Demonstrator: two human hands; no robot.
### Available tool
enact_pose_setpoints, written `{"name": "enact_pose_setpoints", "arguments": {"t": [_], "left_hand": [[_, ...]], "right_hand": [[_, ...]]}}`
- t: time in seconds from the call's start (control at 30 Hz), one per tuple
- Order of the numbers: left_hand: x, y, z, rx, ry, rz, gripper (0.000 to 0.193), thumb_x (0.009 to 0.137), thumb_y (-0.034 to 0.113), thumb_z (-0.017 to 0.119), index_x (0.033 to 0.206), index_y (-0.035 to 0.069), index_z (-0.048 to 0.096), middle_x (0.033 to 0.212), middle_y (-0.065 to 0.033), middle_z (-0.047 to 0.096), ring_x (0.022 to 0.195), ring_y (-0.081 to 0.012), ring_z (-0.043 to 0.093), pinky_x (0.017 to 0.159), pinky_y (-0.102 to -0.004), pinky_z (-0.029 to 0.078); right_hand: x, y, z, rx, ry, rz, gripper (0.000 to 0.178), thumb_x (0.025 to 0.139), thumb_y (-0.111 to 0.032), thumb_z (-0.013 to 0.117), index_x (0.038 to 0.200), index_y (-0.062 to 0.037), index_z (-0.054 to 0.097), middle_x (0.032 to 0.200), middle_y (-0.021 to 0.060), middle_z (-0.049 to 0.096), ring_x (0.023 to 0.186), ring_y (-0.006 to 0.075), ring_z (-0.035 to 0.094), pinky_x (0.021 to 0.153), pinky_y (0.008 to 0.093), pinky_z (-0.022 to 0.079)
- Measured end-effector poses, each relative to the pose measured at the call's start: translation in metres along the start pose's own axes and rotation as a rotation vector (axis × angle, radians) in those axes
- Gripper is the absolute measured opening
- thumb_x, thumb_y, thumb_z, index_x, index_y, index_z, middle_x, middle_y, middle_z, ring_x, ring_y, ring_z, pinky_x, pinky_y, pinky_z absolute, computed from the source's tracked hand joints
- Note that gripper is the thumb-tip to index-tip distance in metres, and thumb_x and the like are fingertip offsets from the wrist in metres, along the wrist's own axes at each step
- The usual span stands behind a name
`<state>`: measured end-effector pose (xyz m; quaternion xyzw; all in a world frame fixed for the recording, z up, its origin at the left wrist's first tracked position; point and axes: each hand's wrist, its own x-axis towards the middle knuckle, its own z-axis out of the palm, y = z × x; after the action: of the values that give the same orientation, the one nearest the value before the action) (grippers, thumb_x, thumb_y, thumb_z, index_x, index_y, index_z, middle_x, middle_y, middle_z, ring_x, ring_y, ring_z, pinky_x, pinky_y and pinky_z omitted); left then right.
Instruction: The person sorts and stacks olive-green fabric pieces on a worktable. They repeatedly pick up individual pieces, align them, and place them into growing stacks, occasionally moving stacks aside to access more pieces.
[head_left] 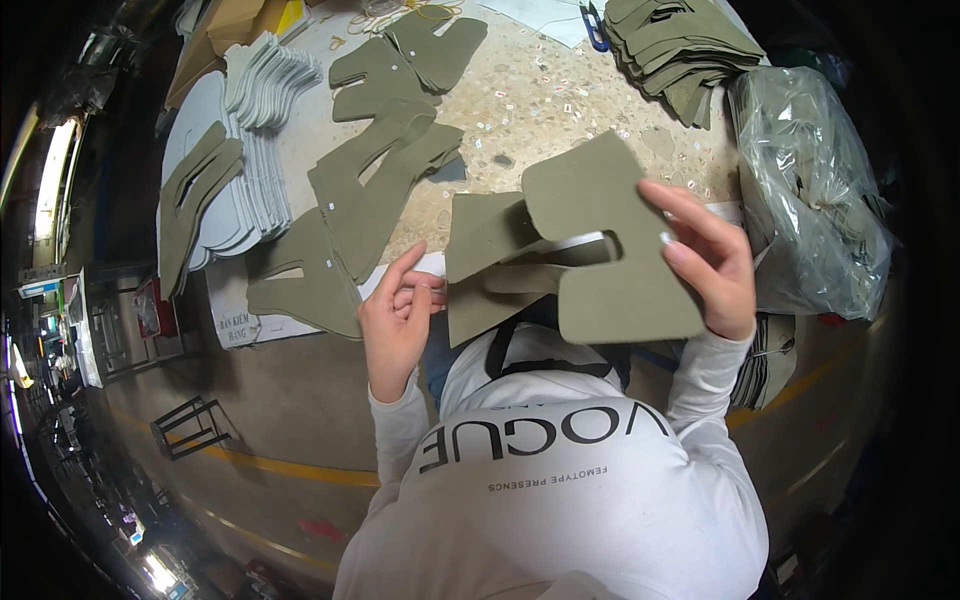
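An olive-green cut fabric panel (585,190) with a slot in it is lifted over the near edge of the table, bent so that its left flaps curve under. My right hand (715,265) grips its right edge, the thumb lying on the face of the panel. Just left of the panel, my left hand (398,325) has its index finger stretched out and the other fingers loosely curled, with nothing visible in it. Beyond that hand, several similar olive panels (350,200) lie spread and overlapping, some bearing small white stickers.
At the left stand stacked pale grey pieces (235,190) with a slotted olive piece (195,205) on top. More olive pieces (675,50) are piled at the far right, near blue-handled snips (594,28). A clear plastic bag (815,190) bulges at the right. Small stickers dot the speckled tabletop (540,90).
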<state>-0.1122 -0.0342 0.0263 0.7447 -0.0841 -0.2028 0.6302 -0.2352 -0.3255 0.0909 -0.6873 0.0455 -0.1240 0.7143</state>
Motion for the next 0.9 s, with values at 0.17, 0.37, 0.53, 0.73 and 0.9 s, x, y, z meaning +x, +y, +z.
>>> {"name": "enact_pose_setpoints", "arguments": {"t": [0.17,0.37,0.53,0.73,0.9], "left_hand": [[0.000,0.000,-0.003,0.044,-0.019,0.007,0.037,0.096,-0.004,0.051,0.134,-0.003,0.053,0.092,-0.0090,0.067,0.077,-0.0110,0.067,0.072,-0.0231,0.057],[0.003,-0.002,0.000,-0.079,-0.083,0.004,0.039,0.094,-0.005,0.053,0.133,-0.003,0.053,0.107,-0.0111,0.065,0.085,-0.0102,0.066,0.074,-0.0223,0.056],[0.002,0.002,0.009,-0.007,-0.151,0.080,0.043,0.089,-0.008,0.058,0.131,-0.002,0.057,0.127,-0.0128,0.058,0.085,-0.0081,0.065,0.071,-0.0205,0.054],[-0.003,0.020,0.014,0.153,-0.127,0.159,0.043,0.085,-0.008,0.062,0.127,0.000,0.061,0.127,-0.0126,0.059,0.081,-0.0071,0.064,0.065,-0.0194,0.054],[-0.009,0.040,0.026,0.234,-0.107,0.238,0.044,0.082,-0.006,0.065,0.126,0.002,0.063,0.125,-0.0117,0.060,0.078,-0.0080,0.065,0.064,-0.0213,0.056]], "right_hand": [[0.007,0.048,-0.006,-0.145,-0.008,0.331,0.043,0.091,-0.001,0.055,0.134,0.0024,0.055,0.132,0.0121,0.056,0.123,0.0196,0.051,0.106,0.0304,0.036],[-0.005,0.061,-0.014,-0.080,-0.023,0.208,0.043,0.092,-0.002,0.055,0.135,0.0025,0.055,0.131,0.0115,0.056,0.124,0.0191,0.051,0.106,0.0303,0.036],[-0.004,0.054,-0.010,-0.191,-0.008,0.194,0.042,0.091,-0.003,0.055,0.133,0.0020,0.056,0.130,0.0110,0.057,0.123,0.0185,0.051,0.104,0.0297,0.037],[-0.014,-0.017,-0.040,-0.363,0.196,0.052,0.042,0.091,-0.001,0.052,0.133,-0.0008,0.058,0.128,0.0090,0.056,0.112,0.0139,0.056,0.095,0.0255,0.043],[-0.017,-0.041,-0.020,-0.574,0.334,-0.066,0.043,0.089,0.003,0.050,0.132,0.0009,0.059,0.129,0.0111,0.057,0.108,0.0141,0.058,0.090,0.0261,0.046]]}}
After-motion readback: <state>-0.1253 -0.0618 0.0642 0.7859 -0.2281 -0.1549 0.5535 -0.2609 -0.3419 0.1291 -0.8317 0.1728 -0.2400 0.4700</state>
